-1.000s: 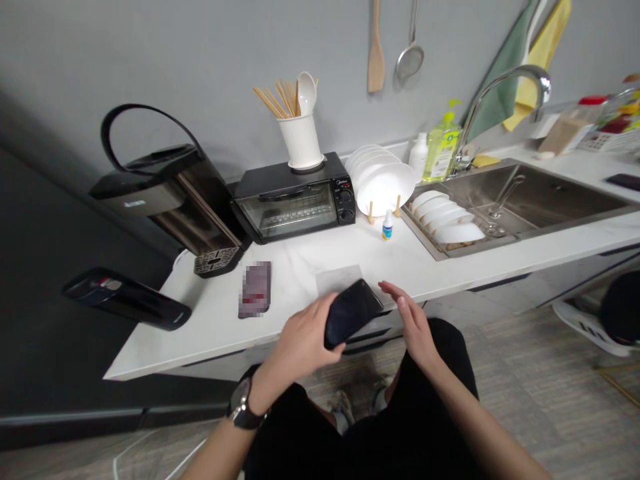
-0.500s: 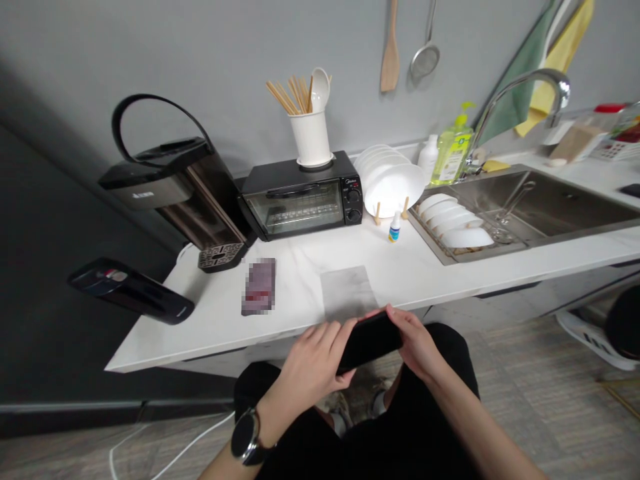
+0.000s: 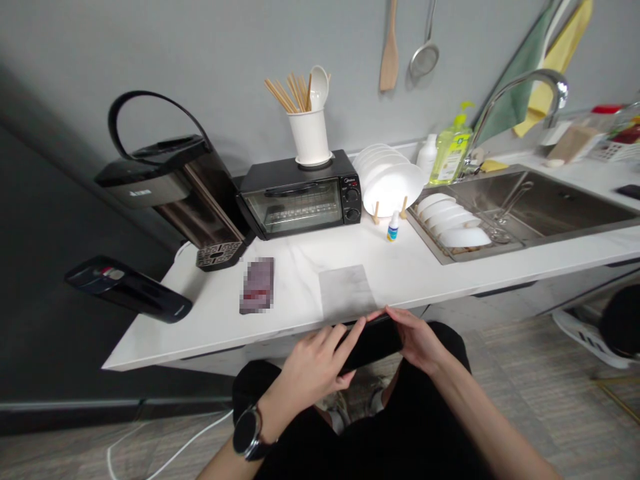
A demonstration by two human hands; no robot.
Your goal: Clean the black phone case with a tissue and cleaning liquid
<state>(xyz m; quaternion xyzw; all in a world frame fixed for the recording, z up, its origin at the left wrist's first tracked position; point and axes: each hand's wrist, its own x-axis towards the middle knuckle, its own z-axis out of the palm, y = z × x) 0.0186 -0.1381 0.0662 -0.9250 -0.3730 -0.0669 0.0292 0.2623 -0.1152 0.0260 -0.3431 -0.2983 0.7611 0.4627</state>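
A dark, slab-shaped smartphone (image 3: 374,345) is held level between my two hands, over my lap and just in front of the counter edge. My left hand (image 3: 316,360) grips its left end, thumb below and fingers across the top, with the index finger stretched along the far edge. Around the right end, my right hand (image 3: 419,340) is closed, its fingertips meeting the left ones at the far edge. A grey square cloth (image 3: 346,290) lies flat on the counter beyond the phone. Left of the cloth rests a pixelated, purplish rectangular item (image 3: 257,285).
On the white counter (image 3: 295,277) stand a small spray bottle (image 3: 393,227), a toaster oven (image 3: 300,203), a plate rack (image 3: 393,190) and a water dispenser (image 3: 200,207). A black flask-like object (image 3: 127,290) is at the left end. The sink (image 3: 540,207) holds bowls (image 3: 457,223).
The phone's far edge has tipped up and its visible face looks narrower. My left index finger has straightened along the edge toward the right fingertips. The view has shifted slightly.
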